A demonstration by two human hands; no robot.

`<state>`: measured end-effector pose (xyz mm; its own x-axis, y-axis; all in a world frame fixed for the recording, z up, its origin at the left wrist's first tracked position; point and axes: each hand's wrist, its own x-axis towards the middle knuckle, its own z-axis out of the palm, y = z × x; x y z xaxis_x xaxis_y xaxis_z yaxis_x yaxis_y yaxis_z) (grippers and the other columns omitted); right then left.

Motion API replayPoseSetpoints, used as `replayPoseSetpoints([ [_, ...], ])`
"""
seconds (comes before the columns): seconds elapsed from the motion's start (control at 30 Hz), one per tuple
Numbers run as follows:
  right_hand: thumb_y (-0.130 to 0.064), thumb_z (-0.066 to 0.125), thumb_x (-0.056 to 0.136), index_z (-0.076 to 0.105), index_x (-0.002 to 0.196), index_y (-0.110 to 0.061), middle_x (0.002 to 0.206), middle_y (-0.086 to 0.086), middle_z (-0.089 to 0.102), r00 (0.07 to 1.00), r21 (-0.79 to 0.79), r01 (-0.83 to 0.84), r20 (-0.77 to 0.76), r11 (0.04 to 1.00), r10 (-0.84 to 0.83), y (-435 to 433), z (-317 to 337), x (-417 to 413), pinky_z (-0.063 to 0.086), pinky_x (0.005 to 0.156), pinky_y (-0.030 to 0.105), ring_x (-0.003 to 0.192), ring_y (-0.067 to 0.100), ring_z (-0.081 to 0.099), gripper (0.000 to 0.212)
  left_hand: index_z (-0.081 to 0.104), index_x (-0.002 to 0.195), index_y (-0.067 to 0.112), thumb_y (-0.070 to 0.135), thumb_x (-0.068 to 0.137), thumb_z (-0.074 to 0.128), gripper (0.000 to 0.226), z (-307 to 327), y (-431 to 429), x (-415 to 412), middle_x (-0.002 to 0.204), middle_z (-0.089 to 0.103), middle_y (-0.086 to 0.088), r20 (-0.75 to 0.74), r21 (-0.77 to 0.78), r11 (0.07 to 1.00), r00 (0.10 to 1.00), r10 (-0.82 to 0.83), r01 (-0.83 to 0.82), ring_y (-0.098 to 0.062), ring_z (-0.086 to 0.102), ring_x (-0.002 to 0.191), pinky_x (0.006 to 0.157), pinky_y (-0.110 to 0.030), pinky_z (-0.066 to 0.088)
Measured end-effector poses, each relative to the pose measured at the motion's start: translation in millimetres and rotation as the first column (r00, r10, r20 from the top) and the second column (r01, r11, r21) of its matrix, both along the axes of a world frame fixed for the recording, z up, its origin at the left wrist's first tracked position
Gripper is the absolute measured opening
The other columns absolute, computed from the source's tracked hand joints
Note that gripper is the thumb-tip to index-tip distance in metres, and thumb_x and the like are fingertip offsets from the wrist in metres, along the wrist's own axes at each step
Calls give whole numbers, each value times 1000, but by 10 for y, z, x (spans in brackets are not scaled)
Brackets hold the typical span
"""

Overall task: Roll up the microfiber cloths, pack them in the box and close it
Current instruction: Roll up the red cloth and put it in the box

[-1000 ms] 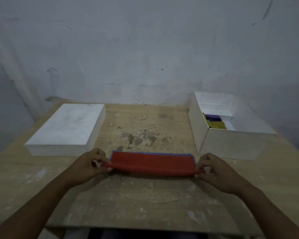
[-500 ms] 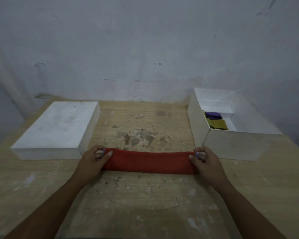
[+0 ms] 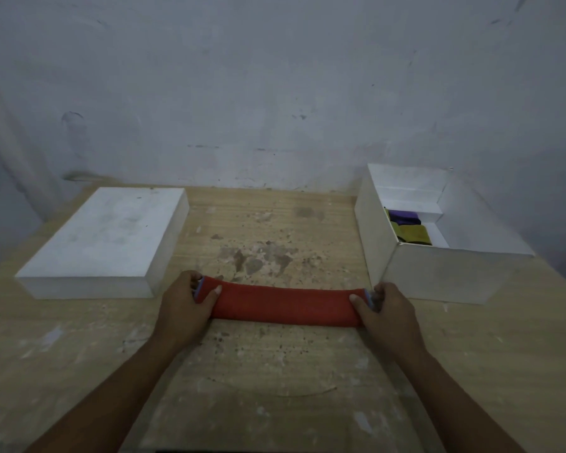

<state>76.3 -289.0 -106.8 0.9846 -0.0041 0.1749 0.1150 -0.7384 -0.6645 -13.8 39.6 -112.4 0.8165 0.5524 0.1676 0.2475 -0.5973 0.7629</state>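
Observation:
A red microfiber cloth [image 3: 285,305] with blue edging lies rolled into a long tube across the middle of the wooden table [image 3: 275,371]. My left hand [image 3: 187,305] grips its left end and my right hand [image 3: 386,313] grips its right end. The open white box [image 3: 438,276] stands at the right, close to my right hand. Inside it lie a purple rolled cloth [image 3: 404,217] and an olive-yellow rolled cloth [image 3: 412,233]. The white box lid [image 3: 108,237] rests flat on the table at the left.
A grey, marked wall [image 3: 275,93] rises right behind the table. The tabletop is stained and scuffed between the lid and the box. The table's near edge runs along the bottom of the view.
The cloth went from a half-rolled flat band to a full tube rolled away from me. Both hands moved forward with it and now hold its ends.

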Motion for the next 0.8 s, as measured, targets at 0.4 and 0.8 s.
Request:
replayPoseSetpoints([
  [0.4,-50,74,73,61,95,-13,89,4,64,949,-150,-44,-314,988,-5,61,119,49,43,65,28,83,21,61,44,55,124,13,39,90,54,43,224,-636,-46,122,56,0,-90,269,869,909,-407,416,-14,53,110,98,-32,45],
  [0.8,-31,78,75,65,79,-7,75,6,64,921,222,25,-385,975,64,98,319,9,47,57,30,66,16,61,28,43,142,20,43,98,41,50,57,-1164,91,156,29,6,-241,159,739,752,-614,654,-1,19,141,114,-18,3],
])
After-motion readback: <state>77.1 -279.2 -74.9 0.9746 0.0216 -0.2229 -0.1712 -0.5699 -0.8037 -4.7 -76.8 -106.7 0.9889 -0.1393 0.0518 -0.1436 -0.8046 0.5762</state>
